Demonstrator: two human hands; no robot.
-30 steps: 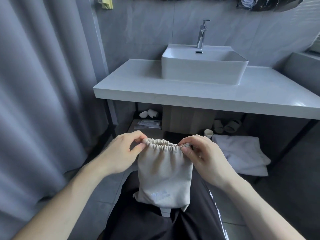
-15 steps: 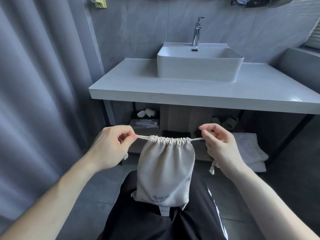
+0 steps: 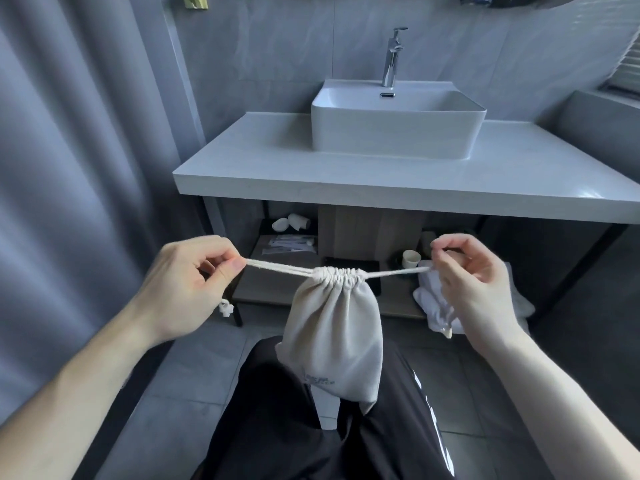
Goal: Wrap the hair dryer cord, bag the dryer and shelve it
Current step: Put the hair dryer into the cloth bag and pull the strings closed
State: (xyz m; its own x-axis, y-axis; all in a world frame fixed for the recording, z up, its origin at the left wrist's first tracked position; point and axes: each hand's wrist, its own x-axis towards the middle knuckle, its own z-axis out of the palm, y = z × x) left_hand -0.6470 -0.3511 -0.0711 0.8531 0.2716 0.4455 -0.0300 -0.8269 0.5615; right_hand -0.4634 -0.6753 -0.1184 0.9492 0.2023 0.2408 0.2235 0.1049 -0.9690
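Your hands have drawn farther apart, cinching the bag shut. Left hand and right hand each pinch a drawstring. It hangs upright between them, above your lap; the shelf lies beyond, under the table.

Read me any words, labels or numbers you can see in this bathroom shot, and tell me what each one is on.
Nothing can be read for certain.
Bag: small grey print near the bottom corner, too small and blurred to read.
Packets on the shelf under the counter: any print is too small to tell.
Yellow item on the wall: no legible text.
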